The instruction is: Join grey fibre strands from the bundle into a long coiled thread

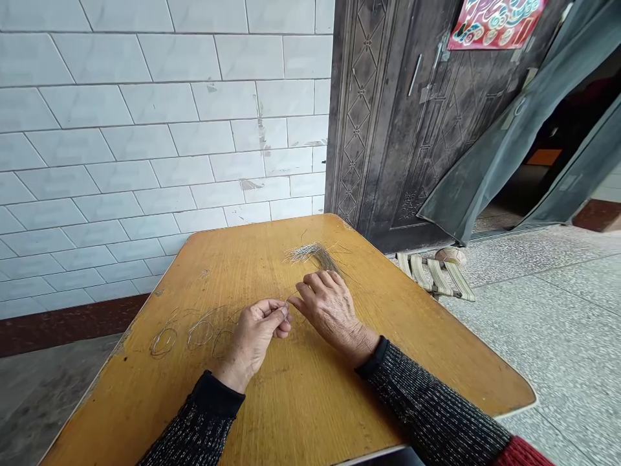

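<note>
Left hand [257, 331] pinched thin silvery wire [292, 296] above the yellow-brown wooden counter [310, 401]; right hand [328, 305] close beside, grip unclear. Bent grey wire bundle [317, 252] lay beyond, round wire coils [163, 341] leftward.

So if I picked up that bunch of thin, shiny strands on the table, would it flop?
The bunch of strands probably wouldn't flop much, because stray ends poke out on their own. It's likely quite light, since each strand looks so thin. I can't see a tie around it, so some might slide loose.
</note>
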Tool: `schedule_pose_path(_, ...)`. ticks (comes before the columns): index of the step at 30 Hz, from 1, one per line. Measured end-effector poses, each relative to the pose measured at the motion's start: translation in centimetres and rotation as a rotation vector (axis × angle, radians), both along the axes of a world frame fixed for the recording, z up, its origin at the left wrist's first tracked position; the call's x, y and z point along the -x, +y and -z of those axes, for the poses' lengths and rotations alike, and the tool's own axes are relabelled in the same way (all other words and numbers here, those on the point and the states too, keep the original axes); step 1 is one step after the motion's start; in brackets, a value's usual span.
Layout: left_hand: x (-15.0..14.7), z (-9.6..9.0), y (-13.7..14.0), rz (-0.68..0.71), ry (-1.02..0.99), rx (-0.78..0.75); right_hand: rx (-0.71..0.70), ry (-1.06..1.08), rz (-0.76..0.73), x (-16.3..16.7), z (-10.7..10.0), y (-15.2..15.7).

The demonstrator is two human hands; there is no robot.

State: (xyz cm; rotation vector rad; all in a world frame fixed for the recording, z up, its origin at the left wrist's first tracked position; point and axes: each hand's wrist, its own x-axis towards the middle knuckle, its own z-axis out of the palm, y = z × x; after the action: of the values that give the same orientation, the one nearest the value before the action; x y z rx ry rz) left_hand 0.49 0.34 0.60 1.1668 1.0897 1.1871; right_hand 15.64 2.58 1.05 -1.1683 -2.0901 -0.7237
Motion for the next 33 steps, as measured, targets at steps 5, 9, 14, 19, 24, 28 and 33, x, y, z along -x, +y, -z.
schedule_pose_path(5,-0.3,0.2,-0.1,-0.004,-0.061,-0.004,0.029,0.026,0.014,0.2,0.0,0.0)
schedule_pose_path(9,-0.1,0.3,0.0,-0.055,-0.032,-0.025,0.039,0.144,-0.091,0.1,-0.3,-0.3)
schedule_pose_path(14,0.3,0.0,0.2,-0.129,0.005,-0.066,0.223,0.631,-0.260,-0.4,0.4,0.4)
schedule_pose_path(19,0.1,-0.2,0.0,-0.096,0.117,-0.096,0.714,1.213,-0.505,-0.5,0.3,1.2)
schedule_pose_path(24,-0.2,0.1,-0.1,-0.056,0.179,-0.111,0.945,1.423,-0.677,-0.4,-0.4,1.1)
schedule_pose_path(28,-0.1,0.2,-0.2,-0.027,0.141,-0.079,0.980,1.394,-0.740,-0.5,-0.4,1.1)
schedule_pose_path(33,-0.1,0.1,-0.3,0.027,0.099,-0.045,0.891,1.377,-0.776,-0.3,0.1,1.3)
